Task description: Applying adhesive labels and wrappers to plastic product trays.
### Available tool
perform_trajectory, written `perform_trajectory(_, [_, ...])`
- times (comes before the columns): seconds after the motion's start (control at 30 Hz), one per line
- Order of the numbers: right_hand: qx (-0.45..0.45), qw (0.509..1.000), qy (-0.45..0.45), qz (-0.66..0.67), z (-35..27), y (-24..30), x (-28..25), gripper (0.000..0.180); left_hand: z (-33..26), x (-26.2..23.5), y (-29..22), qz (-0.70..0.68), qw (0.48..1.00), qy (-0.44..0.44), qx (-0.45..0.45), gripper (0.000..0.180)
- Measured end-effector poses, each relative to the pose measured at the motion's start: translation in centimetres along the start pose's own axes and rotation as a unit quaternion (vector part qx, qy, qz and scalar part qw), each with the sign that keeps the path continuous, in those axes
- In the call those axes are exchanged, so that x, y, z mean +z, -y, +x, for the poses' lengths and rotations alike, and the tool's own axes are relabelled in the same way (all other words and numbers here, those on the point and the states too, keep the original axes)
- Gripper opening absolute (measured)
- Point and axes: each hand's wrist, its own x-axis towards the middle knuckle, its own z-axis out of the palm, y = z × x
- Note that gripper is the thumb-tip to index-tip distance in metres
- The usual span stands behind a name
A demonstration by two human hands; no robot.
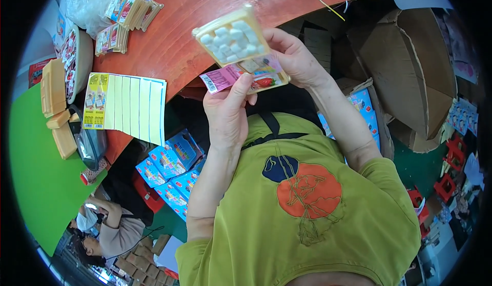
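A hinged, pale yellow plastic case (203, 24) stands opened out above the red table's near edge, with several white cube-shaped pieces (233, 41) in its upper half. My right hand (296, 60) is closed round the case's right side. Across the lower half lies a pink printed label (221, 79) with a barcode and a strawberry picture; its left end sticks out past the case. My left hand (229, 112) pinches the label against the case's lower edge, thumb on top. Left of my hands, a sticker sheet (136, 106) holds two yellow labels and otherwise bare backing.
Stacks of small printed packs (128, 14) sit at the table's far left, beside a clear plastic bag (89, 4). A white basin (77, 63) and yellow cases (53, 88) are further left. Blue printed boxes (174, 158) and an open cardboard box (405, 70) lie below the table. Another person (120, 234) sits lower left.
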Motion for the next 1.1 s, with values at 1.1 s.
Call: perform_trajectory(1.1, [-0.344, 0.709, 0.159, -0.595, -1.4, 4.1, 7.3, 0.039, -4.2, -3.8, -2.5, 0.373, 0.848, -0.042, 0.374, 0.038])
